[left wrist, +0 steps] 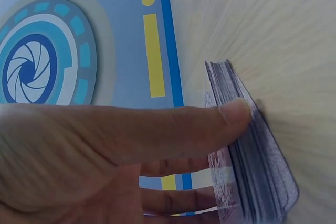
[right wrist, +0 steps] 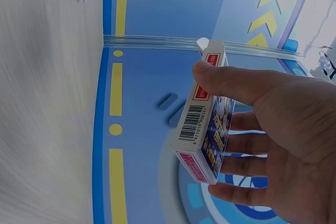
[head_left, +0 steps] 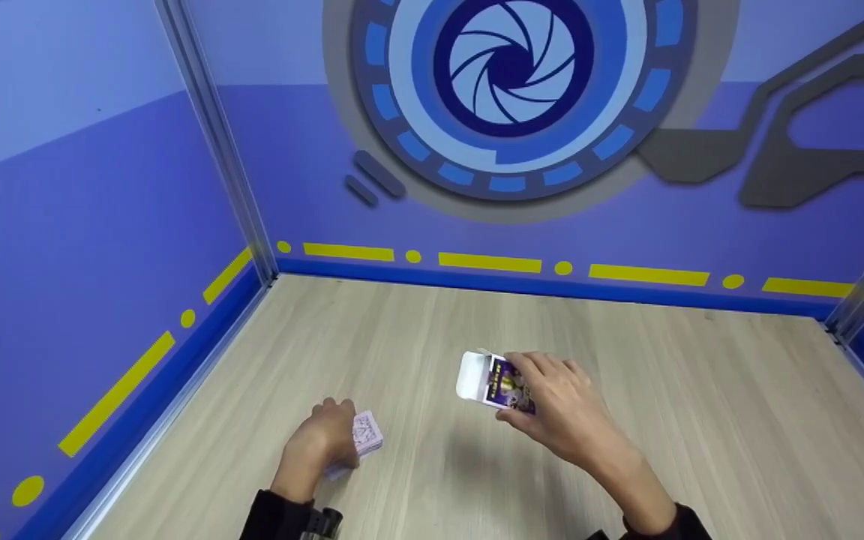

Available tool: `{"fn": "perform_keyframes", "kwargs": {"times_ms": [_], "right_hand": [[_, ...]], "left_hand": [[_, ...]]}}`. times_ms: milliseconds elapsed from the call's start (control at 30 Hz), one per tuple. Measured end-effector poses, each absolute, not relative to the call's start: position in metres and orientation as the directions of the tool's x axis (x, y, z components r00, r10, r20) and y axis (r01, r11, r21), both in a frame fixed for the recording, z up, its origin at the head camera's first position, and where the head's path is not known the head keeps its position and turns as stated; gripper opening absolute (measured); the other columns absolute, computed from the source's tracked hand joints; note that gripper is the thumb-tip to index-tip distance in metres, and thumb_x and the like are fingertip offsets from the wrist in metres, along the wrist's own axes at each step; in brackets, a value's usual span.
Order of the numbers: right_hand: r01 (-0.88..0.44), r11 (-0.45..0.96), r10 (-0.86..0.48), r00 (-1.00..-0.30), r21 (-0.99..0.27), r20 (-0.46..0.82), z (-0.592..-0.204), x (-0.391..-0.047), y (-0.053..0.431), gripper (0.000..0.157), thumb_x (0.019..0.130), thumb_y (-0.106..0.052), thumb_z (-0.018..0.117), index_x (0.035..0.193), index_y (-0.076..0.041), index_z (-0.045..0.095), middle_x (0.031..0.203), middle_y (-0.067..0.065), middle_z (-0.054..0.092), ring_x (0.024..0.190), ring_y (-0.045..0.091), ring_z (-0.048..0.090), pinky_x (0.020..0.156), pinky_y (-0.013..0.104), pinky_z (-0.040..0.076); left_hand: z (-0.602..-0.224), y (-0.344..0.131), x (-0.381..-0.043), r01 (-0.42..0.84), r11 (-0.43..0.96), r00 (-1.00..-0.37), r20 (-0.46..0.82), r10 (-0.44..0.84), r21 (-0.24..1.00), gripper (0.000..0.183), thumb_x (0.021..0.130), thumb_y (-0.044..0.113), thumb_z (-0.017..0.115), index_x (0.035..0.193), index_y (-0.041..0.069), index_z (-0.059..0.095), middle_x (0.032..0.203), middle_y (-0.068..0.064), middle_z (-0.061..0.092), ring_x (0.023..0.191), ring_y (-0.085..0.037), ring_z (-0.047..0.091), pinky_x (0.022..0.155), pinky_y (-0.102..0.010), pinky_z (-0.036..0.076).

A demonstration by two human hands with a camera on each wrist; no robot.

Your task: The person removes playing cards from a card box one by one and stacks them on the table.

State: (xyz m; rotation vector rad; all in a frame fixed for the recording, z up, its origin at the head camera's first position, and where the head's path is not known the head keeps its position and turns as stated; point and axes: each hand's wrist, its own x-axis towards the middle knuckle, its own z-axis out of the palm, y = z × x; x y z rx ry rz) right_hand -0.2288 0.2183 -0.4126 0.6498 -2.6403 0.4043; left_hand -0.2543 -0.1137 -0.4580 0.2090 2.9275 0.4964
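The box [head_left: 508, 385] looks like thin, smooth printed card, its flap [head_left: 472, 375] matt and white, and the deck [head_left: 367, 433] like stacked paper. The table [head_left: 417, 337] is smooth with a wood-grain finish. The far wall [head_left: 271, 165] looks smooth and printed, the left post [head_left: 218, 135] shiny metal, the near sleeves [head_left: 271, 516] matt black cloth

thick stack of pale purple patterned playing cards [head_left: 367, 432], edges slightly uneven, gripped in my left hand [head_left: 325, 435]. small purple-and-white printed cardboard box [head_left: 508, 385], barcode on one narrow side, white end flap open; i hold it in my right hand [head_left: 563, 409].
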Motion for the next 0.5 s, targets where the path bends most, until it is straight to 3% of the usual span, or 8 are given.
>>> {"fn": "perform_keyframes", "kwargs": {"times_ms": [367,500], "right_hand": [[-0.497,0.849,-0.384,-0.813,-0.180,0.438,-0.4135,-0.2283,0.2185,0.074,0.079,-0.041,0.091,0.136,-0.005,0.061,0.128,0.012,0.066,0.118,0.033,0.063,0.098,0.058,0.047],[-0.499,0.847,-0.384,-0.812,-0.182,0.440,-0.4131,-0.2283,0.2186,0.074,0.079,-0.041,0.090,0.136,-0.006,0.061,0.128,0.012,0.066,0.118,0.033,0.063,0.098,0.058,0.048]], "left_hand": [[-0.4569,-0.1102,-0.2537,0.111,0.946,-0.975,-0.152,0.163,0.306,0.063,0.062,-0.004,0.090,0.113,-0.014,0.056,0.096,-0.024,0.051,0.094,-0.038,0.051,0.091,-0.057,0.050],[-0.4559,-0.1126,-0.2544,0.093,0.937,-0.972,-0.171,0.158,0.336,0.069,0.063,0.004,0.094,0.117,-0.013,0.055,0.099,-0.023,0.051,0.095,-0.038,0.052,0.092,-0.058,0.049]]}}
